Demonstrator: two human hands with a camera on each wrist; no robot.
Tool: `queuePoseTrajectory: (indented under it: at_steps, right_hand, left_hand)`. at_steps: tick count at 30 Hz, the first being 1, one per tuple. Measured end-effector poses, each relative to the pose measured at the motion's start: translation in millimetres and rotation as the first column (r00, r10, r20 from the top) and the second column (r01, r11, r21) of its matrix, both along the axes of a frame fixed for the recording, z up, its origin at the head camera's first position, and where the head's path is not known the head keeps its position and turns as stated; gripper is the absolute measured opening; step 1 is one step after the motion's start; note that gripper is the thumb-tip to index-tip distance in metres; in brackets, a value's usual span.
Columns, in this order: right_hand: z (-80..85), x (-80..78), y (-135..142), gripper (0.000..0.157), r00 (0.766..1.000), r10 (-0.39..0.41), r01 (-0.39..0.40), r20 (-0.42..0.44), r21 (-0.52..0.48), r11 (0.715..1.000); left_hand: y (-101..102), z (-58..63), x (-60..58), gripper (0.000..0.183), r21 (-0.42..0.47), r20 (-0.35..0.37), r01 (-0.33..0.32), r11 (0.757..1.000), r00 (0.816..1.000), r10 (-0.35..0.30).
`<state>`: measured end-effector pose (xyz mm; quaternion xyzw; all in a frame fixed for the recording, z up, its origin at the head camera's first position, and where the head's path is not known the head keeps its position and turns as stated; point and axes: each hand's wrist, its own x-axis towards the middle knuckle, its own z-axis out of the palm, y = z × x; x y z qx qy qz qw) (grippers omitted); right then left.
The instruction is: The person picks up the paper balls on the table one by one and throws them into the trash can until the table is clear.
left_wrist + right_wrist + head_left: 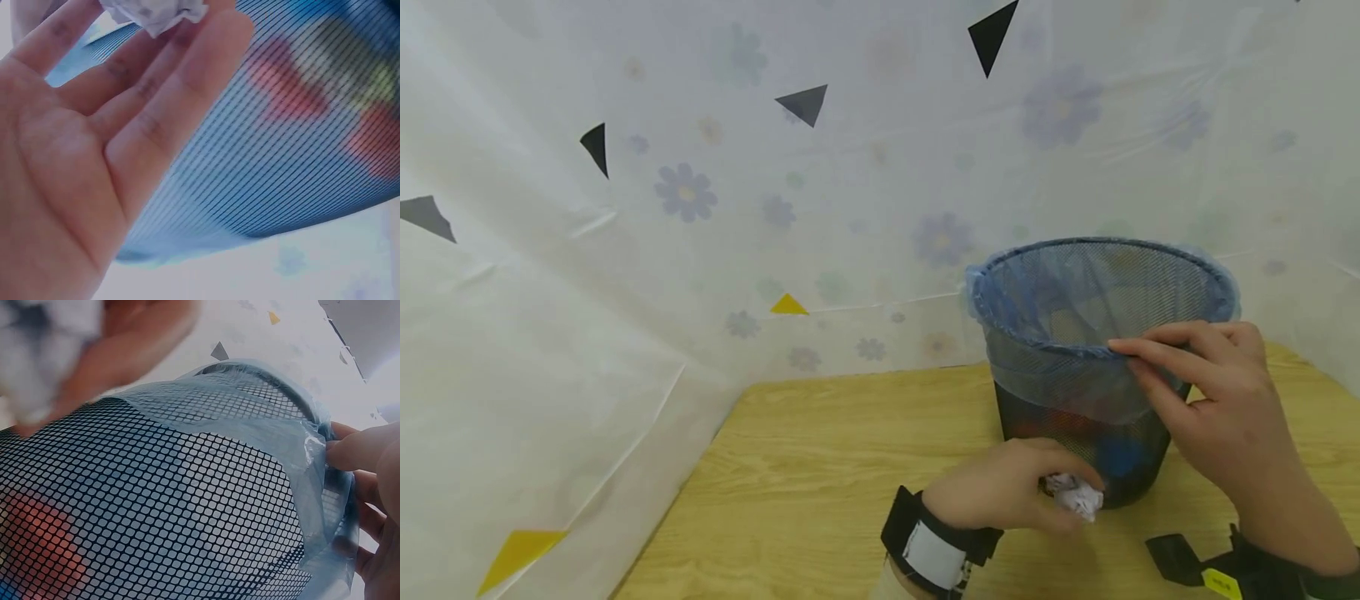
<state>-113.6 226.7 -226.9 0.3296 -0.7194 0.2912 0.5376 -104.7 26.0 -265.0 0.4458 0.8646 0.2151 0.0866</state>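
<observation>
A black mesh wastebasket [1022, 408] stands upright at the right of the table, lined with a thin blue plastic bag [1045, 292] folded over its rim. My right hand [1225, 400] pinches the near right part of the bag-covered rim between thumb and fingertips; the right wrist view shows these fingers [369, 456] at the bag's edge. Low in front of the basket, my left hand [1007, 483] holds a crumpled ball of white paper [1078, 497] between thumb and fingers. In the left wrist view the paper ball [156, 14] lies at the fingertips, beside the mesh.
Blurred red and blue items [1120, 454] show through the basket's mesh. The wooden table [820, 467] runs to the left. Behind it hangs a pale flowered sheet [865, 183] with black, grey and yellow triangles. Each wrist wears a black strap [936, 546].
</observation>
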Motion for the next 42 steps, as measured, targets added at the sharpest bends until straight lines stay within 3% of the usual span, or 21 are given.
queuePoseTrajectory:
  at_steps: [6, 10, 13, 16, 20, 28, 31, 34, 42]
  right_hand:
    - [1.0, 0.5, 0.6, 0.061, 1.000, -0.013, 0.013, -0.001, 0.013, 1.000]
    - [0.4, 0.1, 0.4, 0.061, 1.000, -0.014, 0.014, 0.002, 0.008, 1.000]
    - [-0.5, -0.5, 0.2, 0.060, 1.000, -0.014, 0.014, 0.006, 0.001, 1.000]
    - [-1.1, -0.7, 0.5, 0.060, 1.000, -0.016, 0.016, 0.015, -0.001, 1.000]
    - [-2.1, -0.2, 0.8, 0.060, 1.000, -0.015, 0.015, 0.021, 0.002, 1.000]
    - [-1.1, -1.0, 1.4, 0.059, 1.000, -0.003, 0.003, 0.015, -0.005, 1.000]
    - [-1.6, -1.3, 1.7, 0.059, 1.000, 0.000, 0.000, 0.024, -0.009, 1.000]
    - [-2.1, -1.1, 2.1, 0.060, 0.999, -0.001, 0.001, 0.034, -0.013, 1.000]
    - [-1.0, -0.7, 2.8, 0.059, 1.000, 0.004, -0.004, 0.028, -0.018, 1.000]
  left_hand:
    - [-14.6, 18.8, 8.7, 0.035, 0.176, -0.008, 0.021, 0.984, 1.000, -0.020]
    - [-20.3, 27.9, 13.8, 0.036, 0.244, -0.079, 0.052, 0.968, 0.996, -0.033]
    - [-24.2, 31.8, 14.4, 0.036, 0.289, -0.161, 0.049, 0.956, 0.987, -0.002]
    - [-27.7, 34.2, 13.2, 0.037, 0.377, -0.201, 0.049, 0.925, 0.979, 0.030]
    - [-31.2, 37.8, 10.8, 0.040, 0.494, -0.213, 0.077, 0.866, 0.977, 0.034]
    - [-36.6, 54.9, -0.1, 0.039, 0.598, -0.177, 0.063, 0.799, 0.983, 0.055]
    - [-37.3, 64.5, -6.1, 0.038, 0.626, -0.202, 0.070, 0.777, 0.977, 0.074]
    - [-36.3, 75.5, -11.1, 0.038, 0.632, -0.234, 0.060, 0.772, 0.965, 0.116]
    - [-21.2, 112.8, -16.1, 0.040, 0.601, -0.277, -0.046, 0.798, 0.925, 0.261]
